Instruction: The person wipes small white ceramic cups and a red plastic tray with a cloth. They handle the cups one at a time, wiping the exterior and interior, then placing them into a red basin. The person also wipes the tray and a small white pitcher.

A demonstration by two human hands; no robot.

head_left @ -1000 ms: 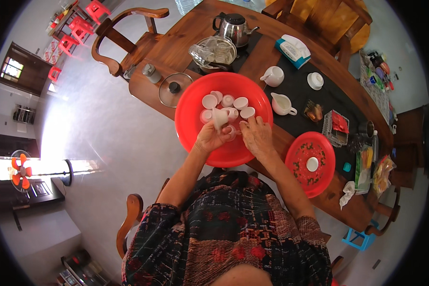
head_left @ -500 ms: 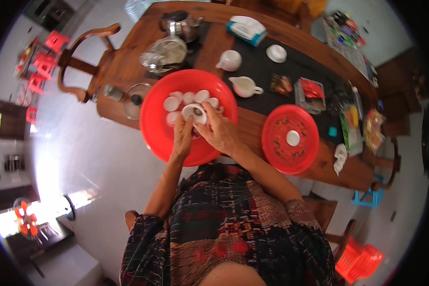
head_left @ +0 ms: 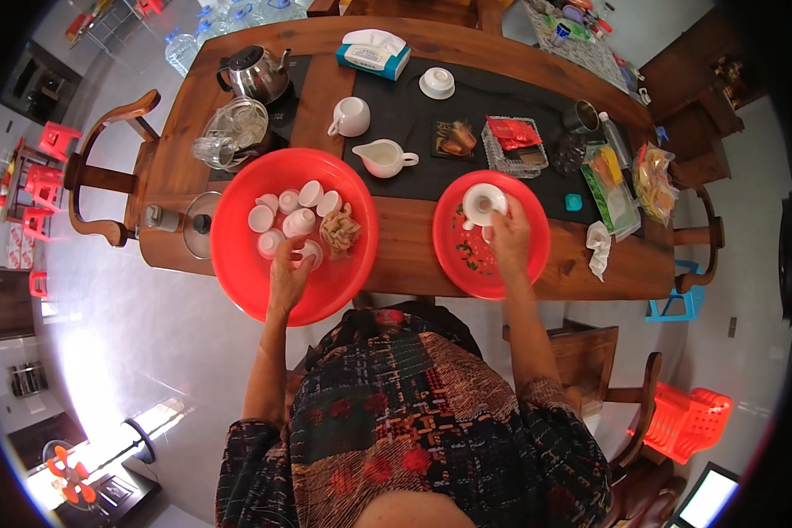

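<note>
A large red basin (head_left: 229, 268) holds several small white cups (head_left: 260, 218) and a crumpled tan thing (head_left: 340, 230), perhaps a scrubbing cloth. My left hand (head_left: 288, 275) reaches into its near side, thumb and fingers closed round a small white cup (head_left: 311, 253). Over a smaller red tray (head_left: 535, 248) scattered with dark bits, my right hand (head_left: 510, 236) grips a white tea strainer (head_left: 484, 202) with a round rim and greyish centre. Whether the strainer touches something beneath it, I cannot tell.
Beyond the basin stand a steel kettle (head_left: 255, 74), a glass pot (head_left: 240, 126), a white pitcher (head_left: 385, 158) and a white cup (head_left: 350, 116). A tissue pack (head_left: 373, 54) sits farther back. Right of centre lie a clear basket (head_left: 516, 148) and snack packages (head_left: 656, 176).
My hands, together over the basin holding a white piece, have parted. The right has carried it rightward to the tray; the left is lower at a cup. The view has also shifted.
</note>
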